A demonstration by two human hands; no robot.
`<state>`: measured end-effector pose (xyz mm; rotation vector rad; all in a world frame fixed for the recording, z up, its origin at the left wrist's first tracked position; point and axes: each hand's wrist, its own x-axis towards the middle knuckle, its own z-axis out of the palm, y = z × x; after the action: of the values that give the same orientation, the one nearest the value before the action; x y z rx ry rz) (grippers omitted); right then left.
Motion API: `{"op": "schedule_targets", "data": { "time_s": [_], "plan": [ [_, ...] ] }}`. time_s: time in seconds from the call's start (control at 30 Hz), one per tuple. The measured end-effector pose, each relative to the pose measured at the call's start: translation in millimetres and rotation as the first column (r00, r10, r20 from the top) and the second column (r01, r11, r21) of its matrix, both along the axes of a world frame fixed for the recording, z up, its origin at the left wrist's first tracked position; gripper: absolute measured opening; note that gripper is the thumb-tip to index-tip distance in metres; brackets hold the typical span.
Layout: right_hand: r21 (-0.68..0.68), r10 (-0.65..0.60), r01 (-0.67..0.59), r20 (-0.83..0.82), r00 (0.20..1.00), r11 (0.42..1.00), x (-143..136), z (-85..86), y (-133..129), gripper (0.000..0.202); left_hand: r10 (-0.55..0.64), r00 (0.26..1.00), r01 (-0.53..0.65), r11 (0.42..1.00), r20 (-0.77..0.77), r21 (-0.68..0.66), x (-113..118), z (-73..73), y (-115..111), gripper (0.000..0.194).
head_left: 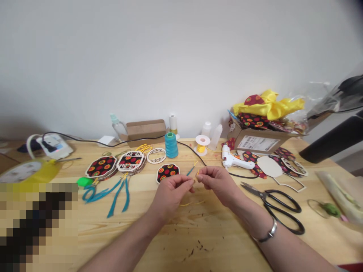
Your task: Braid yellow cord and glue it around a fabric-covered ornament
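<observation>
My left hand (pixel 177 189) and my right hand (pixel 217 183) meet over the middle of the table, fingertips almost touching. Each pinches a thin yellow cord (pixel 197 173), and a loose length of it trails beneath my left fingers. Just behind the hands lies a small teal tassel (pixel 191 170) with a yellow cord top. An octagonal pendant piece (pixel 168 172) with black and red patterned fabric sits partly behind my left hand. Beyond them a teal thread cone (pixel 171 145) stands upright, and a white spool of yellow cord (pixel 202 145) is to its right.
Black-handled scissors (pixel 273 202) lie open at right, below a white glue gun (pixel 238 160). Stacked fabric pendants (pixel 130 161) with teal tassels are at left. A cardboard box (pixel 258 142) of fabric stands at back right. A black cable (pixel 136 138) runs along the back.
</observation>
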<state>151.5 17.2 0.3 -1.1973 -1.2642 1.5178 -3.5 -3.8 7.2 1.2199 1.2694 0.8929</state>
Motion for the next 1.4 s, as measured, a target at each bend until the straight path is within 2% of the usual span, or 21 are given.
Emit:
{"op": "schedule_targets", "data": {
  "time_s": [0.13,0.2,0.27,0.33,0.43,0.53,0.6,0.73,0.8,0.9,1.03,1.13,1.3,1.4],
  "plan": [
    [0.108,-0.086,0.072,0.135,0.987,0.992,3.4,-0.4,3.5,0.013,0.086,0.996,-0.084,0.994,-0.029,0.065,-0.7,4.2,0.6,0.016],
    [0.189,-0.133,0.096,0.19,0.973,0.977,4.5,-0.9,4.5,0.011,0.09,0.995,-0.078,0.977,-0.049,0.198,-1.2,1.3,0.0,0.013],
    [0.213,-0.148,0.104,0.198,0.969,0.971,4.8,-1.1,4.4,0.013,0.058,0.995,-0.028,0.937,-0.077,0.349,-1.3,-5.3,-1.2,0.01],
    [0.147,-0.115,0.095,0.132,0.985,0.985,4.1,-1.1,3.2,0.015,0.028,0.994,0.017,0.912,-0.102,0.41,-0.6,-13.5,-3.1,0.01],
    [0.003,-0.015,0.015,-0.091,0.996,1.0,2.1,-1.2,0.0,0.02,-0.034,0.987,0.096,0.908,-0.156,0.408,1.7,-21.3,-6.4,0.01],
    [-0.045,0.075,-0.089,-0.257,0.964,0.995,0.3,-0.5,-3.2,0.022,-0.095,0.979,0.159,0.908,-0.18,0.389,2.8,-18.6,-8.7,0.01],
    [-0.053,0.092,-0.109,-0.265,0.96,0.993,-0.5,0.9,-4.6,0.022,-0.142,0.982,0.176,0.92,-0.121,0.351,2.0,-12.7,-9.1,0.01],
    [-0.034,0.057,-0.061,-0.103,0.993,0.998,-2.8,4.4,-5.8,0.021,-0.093,0.983,0.056,0.973,0.159,0.225,-0.6,-3.3,-7.1,0.009],
    [0.005,0.054,-0.054,-0.022,0.998,0.999,-4.5,4.5,-6.2,0.019,-0.089,0.967,0.051,0.986,0.238,0.162,-0.5,-1.9,-5.9,0.014],
    [0.051,0.074,-0.075,0.035,0.997,0.996,-6.4,1.7,-6.6,0.014,-0.125,0.971,0.114,0.991,0.205,0.067,1.2,-1.5,-4.7,0.026],
    [0.092,0.059,-0.072,0.131,0.99,0.993,-6.0,-1.9,-5.9,0.011,-0.144,0.968,0.153,0.988,0.204,-0.029,2.7,-1.2,-3.6,0.023],
    [0.098,0.056,-0.071,0.144,0.988,0.993,-4.7,-1.7,-4.8,0.01,-0.154,0.961,0.174,0.982,0.228,-0.072,2.1,-1.7,-2.8,0.02],
    [0.09,0.077,-0.091,0.142,0.987,0.992,-3.1,-0.6,-3.3,0.011,-0.118,0.983,0.131,0.987,0.14,-0.09,0.0,-3.2,-1.6,0.018],
    [0.061,0.09,-0.097,0.113,0.99,0.993,-2.0,1.2,-2.9,0.013,-0.095,0.982,0.114,0.987,0.162,-0.112,-0.9,-4.3,-0.2,0.019]
  ]
}}
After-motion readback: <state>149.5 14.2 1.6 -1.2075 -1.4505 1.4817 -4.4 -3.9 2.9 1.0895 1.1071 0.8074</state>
